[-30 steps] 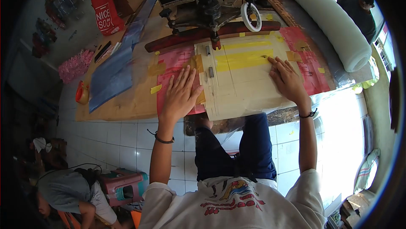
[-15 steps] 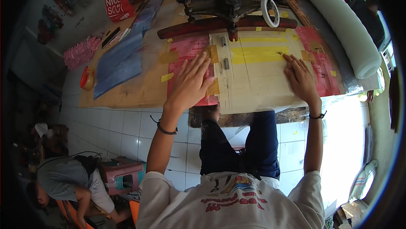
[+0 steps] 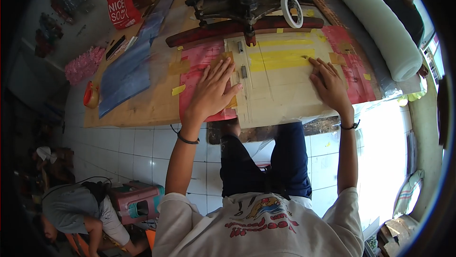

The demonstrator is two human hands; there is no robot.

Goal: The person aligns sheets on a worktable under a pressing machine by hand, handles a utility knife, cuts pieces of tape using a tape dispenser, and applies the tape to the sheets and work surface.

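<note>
My left hand lies flat, fingers stretched out, over the left edge of a cream sheet and the red strip beside it. Its fingertips cover part of a brown tape patch. My right hand rests on the right part of the cream sheet with fingers extended and slightly bent. One fingertip touches the end of a wide yellow band near a small dark spot. Two small grey metal pieces, an upper one and a lower one, sit along the sheet's left side. Neither hand holds anything.
A black metal machine with a white ring hanging on it stands behind the sheet. Blue film, a tape roll and a red bag lie left. A large white roll lies right. Another person bends at lower left.
The camera view has shifted slightly, moving the table scene left. My left hand has slid a little to the right over the sheet's edge. My right hand keeps its place on the sheet.
</note>
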